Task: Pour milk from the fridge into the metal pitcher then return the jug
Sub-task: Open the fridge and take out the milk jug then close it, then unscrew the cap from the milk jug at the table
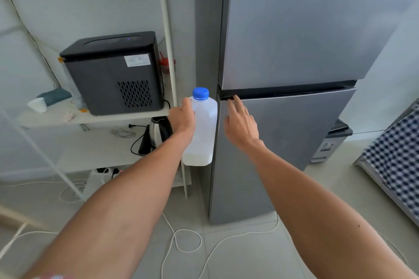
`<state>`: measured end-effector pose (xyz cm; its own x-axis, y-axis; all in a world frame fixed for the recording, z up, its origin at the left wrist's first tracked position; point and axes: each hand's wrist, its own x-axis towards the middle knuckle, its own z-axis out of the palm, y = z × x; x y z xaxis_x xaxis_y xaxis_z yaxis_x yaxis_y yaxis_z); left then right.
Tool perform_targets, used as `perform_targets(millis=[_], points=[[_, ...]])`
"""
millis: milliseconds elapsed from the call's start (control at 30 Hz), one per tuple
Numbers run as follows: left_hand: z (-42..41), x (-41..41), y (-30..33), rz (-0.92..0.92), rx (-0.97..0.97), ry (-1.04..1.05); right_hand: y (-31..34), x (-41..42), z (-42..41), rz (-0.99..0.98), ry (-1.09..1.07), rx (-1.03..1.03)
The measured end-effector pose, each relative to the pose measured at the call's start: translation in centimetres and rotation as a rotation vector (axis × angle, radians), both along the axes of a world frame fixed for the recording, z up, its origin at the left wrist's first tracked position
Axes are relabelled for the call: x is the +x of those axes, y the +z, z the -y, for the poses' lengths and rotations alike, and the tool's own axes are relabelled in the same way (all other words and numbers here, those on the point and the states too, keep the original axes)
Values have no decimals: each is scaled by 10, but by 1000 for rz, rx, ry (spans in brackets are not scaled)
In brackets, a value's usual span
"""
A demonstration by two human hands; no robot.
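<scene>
We see a translucent white plastic jug point(201, 129) with a glossy blue cap point(200, 93). At three o'clock, the fridge point(294, 52) shows smooth brushed grey metal. At nine o'clock, a matt black plastic machine point(113, 72).

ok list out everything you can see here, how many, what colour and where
fridge: one, grey, two doors, both closed, right of centre
milk jug: one, translucent white with blue cap, upright, held beside the fridge's left edge; milk shows only near its bottom
black appliance: one, on the top shelf at left
white shelf unit: one, left of the fridge
kettle: one, steel and black, middle shelf
red object: one, behind the appliance, too hidden to identify
checked cloth: one, blue and white, far right
white cables: several, on the floor
left hand: closed grip on the jug
right hand: open, fingertips at the lower door's top edge
</scene>
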<state>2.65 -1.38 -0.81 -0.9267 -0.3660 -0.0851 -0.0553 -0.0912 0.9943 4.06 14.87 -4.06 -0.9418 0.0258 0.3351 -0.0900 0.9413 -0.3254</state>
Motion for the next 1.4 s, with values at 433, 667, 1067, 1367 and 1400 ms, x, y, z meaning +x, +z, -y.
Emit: perform_targets(millis=[433,667,1067,1367,1400], points=[[-32,32,17,-34,-12,-267,-24,64,27,533,-487,-1515],[-77,65,11,-13,10,-522,-35,121,-4,427,-640,-1727],[-181,209,18,-38,31,-1016,-31,306,-64,-66,-1065,-1634],[-217,384,33,-35,69,-1352,-26,489,-68,-423,-1293,-1639],[-216,406,34,-23,79,-1393,-28,512,-66,-468,-1306,-1647]])
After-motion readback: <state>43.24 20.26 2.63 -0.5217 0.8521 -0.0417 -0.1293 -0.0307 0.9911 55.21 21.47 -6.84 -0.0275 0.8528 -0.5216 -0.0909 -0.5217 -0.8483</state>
